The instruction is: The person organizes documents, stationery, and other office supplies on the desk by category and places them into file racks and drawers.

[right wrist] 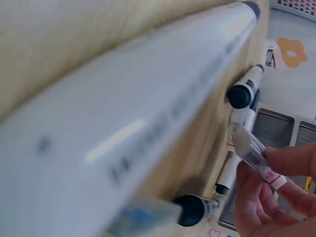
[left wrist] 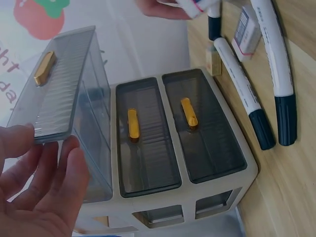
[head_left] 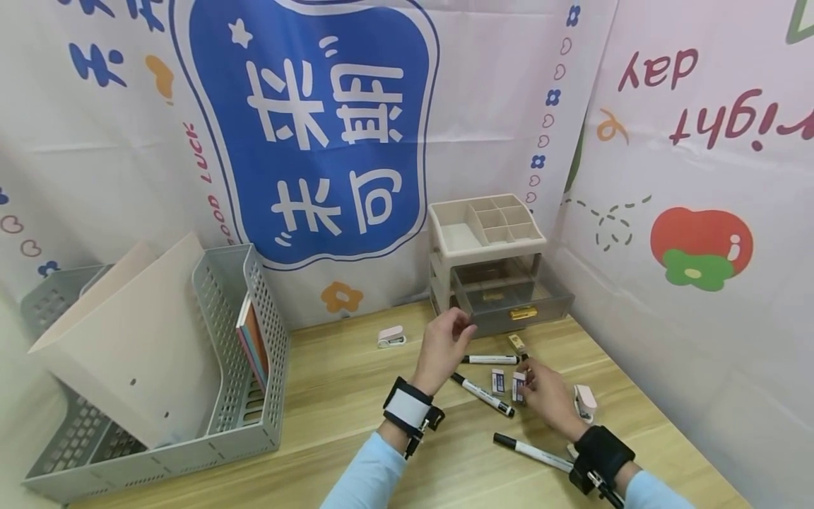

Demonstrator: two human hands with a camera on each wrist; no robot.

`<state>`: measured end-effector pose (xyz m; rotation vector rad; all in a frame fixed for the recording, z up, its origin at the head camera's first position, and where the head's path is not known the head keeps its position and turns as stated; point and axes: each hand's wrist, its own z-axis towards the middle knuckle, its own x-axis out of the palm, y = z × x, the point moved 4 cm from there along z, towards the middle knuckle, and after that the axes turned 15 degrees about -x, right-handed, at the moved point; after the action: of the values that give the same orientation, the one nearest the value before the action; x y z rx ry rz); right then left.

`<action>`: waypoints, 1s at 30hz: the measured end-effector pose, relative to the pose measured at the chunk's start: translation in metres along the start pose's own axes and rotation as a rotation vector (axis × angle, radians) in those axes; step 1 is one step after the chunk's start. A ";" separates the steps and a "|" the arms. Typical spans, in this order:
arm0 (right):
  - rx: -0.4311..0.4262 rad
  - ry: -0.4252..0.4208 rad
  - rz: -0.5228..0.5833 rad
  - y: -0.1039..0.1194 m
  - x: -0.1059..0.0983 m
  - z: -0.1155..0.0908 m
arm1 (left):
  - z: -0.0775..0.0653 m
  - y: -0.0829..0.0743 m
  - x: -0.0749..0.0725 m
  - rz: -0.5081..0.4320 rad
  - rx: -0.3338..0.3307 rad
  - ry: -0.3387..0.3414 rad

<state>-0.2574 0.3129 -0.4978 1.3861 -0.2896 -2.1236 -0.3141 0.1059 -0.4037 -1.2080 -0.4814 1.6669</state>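
My left hand [head_left: 443,348] is at the corner of the pulled-out clear top drawer [head_left: 540,300] of a small desktop organizer [head_left: 492,244]. In the left wrist view the thumb and fingers pinch the front edge of this drawer [left wrist: 57,106], which has a gold handle. My right hand [head_left: 552,397] pinches a small white eraser [right wrist: 252,153] in a printed sleeve, held above the table. A second eraser [head_left: 498,382] lies to its left. Black-capped markers [head_left: 490,359] lie around it, and a small yellowish block [head_left: 516,343] sits in front of the organizer.
A pink stapler [head_left: 391,336] lies left of the organizer; another [head_left: 584,403] is beside the right hand. One more marker [head_left: 534,453] lies near the right wrist. On the left stands a grey file rack [head_left: 191,459] with folders and booklets. Printed cloth [head_left: 496,141] hangs behind the wooden table.
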 end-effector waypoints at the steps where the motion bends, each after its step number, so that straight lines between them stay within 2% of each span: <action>1: -0.003 -0.011 -0.001 0.001 -0.002 0.000 | 0.000 0.000 0.000 0.006 0.007 -0.009; 9: -0.050 -0.091 0.033 0.019 -0.032 0.008 | 0.003 0.000 0.001 0.067 0.070 -0.059; 15: -0.096 -0.137 0.041 0.041 -0.058 0.015 | 0.005 0.000 0.003 0.085 0.096 -0.055; 20: -0.147 -0.182 0.066 0.064 -0.084 0.025 | 0.004 -0.001 0.003 0.091 0.087 -0.049; 25: -0.166 -0.203 0.162 0.085 -0.108 0.043 | 0.004 -0.003 0.002 0.103 0.071 -0.045; 30: -0.175 -0.196 0.222 0.098 -0.118 0.068 | 0.003 -0.003 0.002 0.116 0.052 -0.046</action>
<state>-0.2491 0.2930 -0.3316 1.0005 -0.3106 -2.0465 -0.3152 0.1092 -0.4009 -1.1812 -0.4002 1.7981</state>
